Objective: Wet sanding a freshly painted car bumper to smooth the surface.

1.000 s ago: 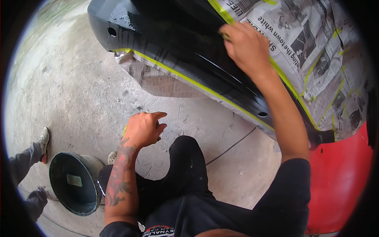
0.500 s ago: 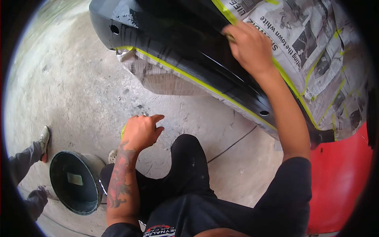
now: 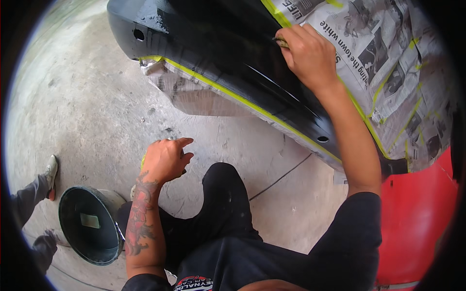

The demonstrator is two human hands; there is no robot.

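Black, glossy surfacing is observed on a long curved panel (image 3: pixel 213 58), set diagonally across the upper middle of the view. Its lower edge is lined with yellow tape (image 3: pixel 242 103); its upper side is bordered by taped newspaper (image 3: pixel 347 58). Streaks and a bright sheen are noted near its left end.

Against the panel, close to the newspaper border, a small yellowish pad (image 3: pixel 281 42) is pinched between the thumb and fingers of the right hand (image 3: pixel 310 58). The left hand (image 3: pixel 165 159) is held over the floor, clear of the panel, thumb and forefinger spread apart. A yellow-green edge (image 3: pixel 142 162) is seen beside it; whether anything is gripped in that palm cannot be told.

The pad is judged light and thin, best held by its sides with fingertips laid flat. The panel is judged stiff and bulky, likely slippery where shiny, its finish easily marked; if steadied, it should be taken at the taped margins, where the newspaper could tear.
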